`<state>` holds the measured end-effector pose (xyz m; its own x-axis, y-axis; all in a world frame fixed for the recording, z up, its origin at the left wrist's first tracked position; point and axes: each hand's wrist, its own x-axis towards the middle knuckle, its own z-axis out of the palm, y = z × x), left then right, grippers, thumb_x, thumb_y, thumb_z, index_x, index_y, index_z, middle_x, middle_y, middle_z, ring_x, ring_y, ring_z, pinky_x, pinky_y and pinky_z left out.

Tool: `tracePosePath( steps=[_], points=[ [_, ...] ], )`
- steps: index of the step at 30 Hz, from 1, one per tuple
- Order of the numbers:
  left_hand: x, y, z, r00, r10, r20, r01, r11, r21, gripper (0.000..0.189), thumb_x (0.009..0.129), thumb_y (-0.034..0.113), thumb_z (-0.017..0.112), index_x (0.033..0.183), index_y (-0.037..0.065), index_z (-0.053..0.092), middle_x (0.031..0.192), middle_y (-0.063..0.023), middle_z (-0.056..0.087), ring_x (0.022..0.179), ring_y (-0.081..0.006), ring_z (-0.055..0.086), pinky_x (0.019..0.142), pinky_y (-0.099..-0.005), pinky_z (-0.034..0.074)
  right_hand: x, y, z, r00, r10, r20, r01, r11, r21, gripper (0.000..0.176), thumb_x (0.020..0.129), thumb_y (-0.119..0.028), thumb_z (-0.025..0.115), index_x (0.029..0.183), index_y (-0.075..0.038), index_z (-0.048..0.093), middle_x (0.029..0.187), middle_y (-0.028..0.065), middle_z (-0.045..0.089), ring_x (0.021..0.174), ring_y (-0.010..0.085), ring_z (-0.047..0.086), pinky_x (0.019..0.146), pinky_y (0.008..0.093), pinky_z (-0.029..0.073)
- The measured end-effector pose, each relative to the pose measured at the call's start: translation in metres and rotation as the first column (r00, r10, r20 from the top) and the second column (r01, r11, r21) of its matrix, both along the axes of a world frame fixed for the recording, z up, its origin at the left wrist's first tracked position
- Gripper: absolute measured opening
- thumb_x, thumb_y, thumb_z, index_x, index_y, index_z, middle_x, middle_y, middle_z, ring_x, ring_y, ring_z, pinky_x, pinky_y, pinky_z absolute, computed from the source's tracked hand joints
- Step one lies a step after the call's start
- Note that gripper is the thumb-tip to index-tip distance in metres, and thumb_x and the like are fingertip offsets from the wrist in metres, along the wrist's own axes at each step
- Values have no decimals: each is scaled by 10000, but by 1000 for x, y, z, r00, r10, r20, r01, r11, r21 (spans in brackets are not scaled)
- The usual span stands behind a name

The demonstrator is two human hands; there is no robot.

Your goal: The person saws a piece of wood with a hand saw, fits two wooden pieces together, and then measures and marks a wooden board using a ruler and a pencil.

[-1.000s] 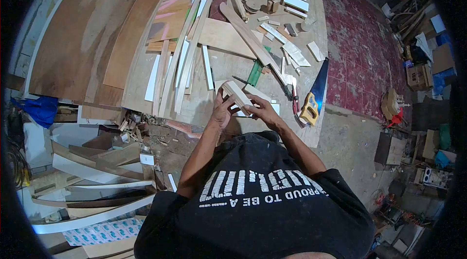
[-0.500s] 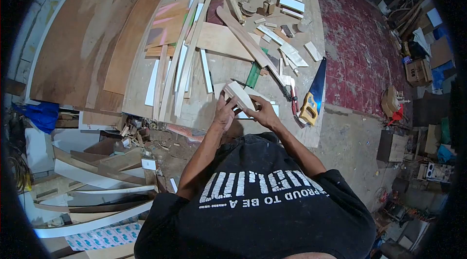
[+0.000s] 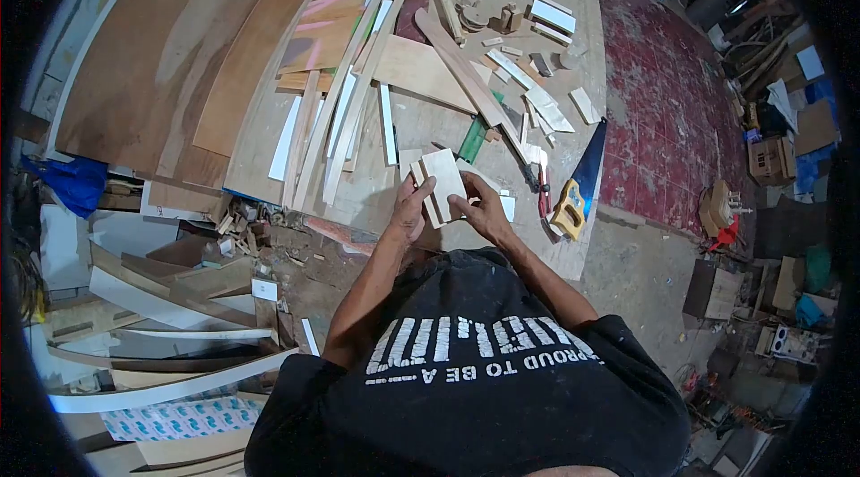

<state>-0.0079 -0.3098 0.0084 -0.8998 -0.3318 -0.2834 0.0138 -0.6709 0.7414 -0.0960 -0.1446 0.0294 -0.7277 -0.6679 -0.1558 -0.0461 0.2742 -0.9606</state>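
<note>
Just in front of my body, both hands hold a small pale wooden piece point(image 3: 442, 183) made of flat boards, with a stepped edge on its left side. My left hand point(image 3: 411, 207) grips that left edge, thumb on top. At the lower right, my right hand point(image 3: 485, 210) is closed on the same piece, thumb across its face. Behind it a green strip point(image 3: 473, 138) lies on the workbench point(image 3: 358, 199). A white item, partly hidden by my right hand, rests on the bench.
To the right lie a handsaw with a yellow handle point(image 3: 569, 210) and a red-handled tool point(image 3: 543, 186). Long wooden strips point(image 3: 344, 132) spread over the bench's left half. Offcuts point(image 3: 537, 101) are scattered at the back right. Curved boards point(image 3: 170, 298) are piled at lower left.
The wooden piece has been tilted so its broad flat face now shows upward, where before it appeared edge-on. Both hands have kept hold of it. The view has shifted slightly.
</note>
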Motion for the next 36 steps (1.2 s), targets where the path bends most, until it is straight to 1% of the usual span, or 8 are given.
tracePosePath(
  steps=[2,4,10,20,22,26,34,36],
  points=[
    [3,1,4,1000,-14,6,14,1000,-13,534,968,211,669,1421,36,445,1245,-111,621,1111,-232,650,984,-401,534,0,-1,3,1000,-13,3,14,999,-34,597,907,-246,743,1420,-29,527,1166,161,662,1017,230,641,915,397,517],
    [6,3,11,999,-19,43,21,999,-35,512,973,222,666,1406,33,467,1238,-98,628,1105,-212,646,964,-383,538,-2,-3,11,955,-8,-297,-6,999,-48,559,889,-189,710,1412,-69,554,1329,237,539,1150,351,571,982,433,479],
    [7,3,4,992,-94,88,111,968,-226,465,959,221,684,1369,56,540,1220,-39,629,1116,-147,583,985,-333,464,-9,-18,25,806,142,-575,-75,988,138,568,868,-109,667,1423,-159,559,1465,258,402,1292,461,430,1073,537,395],
    [12,1,6,996,-38,77,56,966,-254,454,952,218,682,1357,65,547,1216,-39,626,1119,-150,579,995,-337,452,3,-15,31,815,213,-539,-149,976,160,507,865,-46,606,1348,-200,634,1496,243,376,1367,445,372,1114,565,341],
    [15,-2,1,998,-45,40,47,998,-41,407,984,178,638,1355,58,520,1169,-65,644,1026,-182,656,894,-356,564,6,-14,30,834,211,-510,-158,977,147,497,868,-42,597,1327,-225,647,1499,240,371,1379,440,363,1123,564,335],
    [18,-2,13,999,-54,6,52,988,144,457,922,81,560,1372,59,487,1168,-100,648,1019,-227,677,899,-387,585,9,-15,37,845,212,-491,-170,977,130,481,852,-3,591,1288,-189,670,1489,237,376,1380,439,362,1123,544,348],
    [19,-4,14,999,-28,19,25,985,169,568,909,95,514,1466,53,413,1284,-129,608,1104,-267,658,935,-420,576,5,-9,19,794,250,-554,-240,966,91,408,855,-70,622,1251,-158,671,1480,245,372,1352,459,381,1141,558,320],
    [19,-4,16,1000,-26,13,24,984,174,579,910,101,508,1478,56,404,1303,-132,601,1118,-270,654,943,-422,573,8,-9,26,870,161,-466,-185,983,-6,400,870,-93,646,1270,-93,638,1469,243,379,1301,402,449,1060,510,430]
  ],
)
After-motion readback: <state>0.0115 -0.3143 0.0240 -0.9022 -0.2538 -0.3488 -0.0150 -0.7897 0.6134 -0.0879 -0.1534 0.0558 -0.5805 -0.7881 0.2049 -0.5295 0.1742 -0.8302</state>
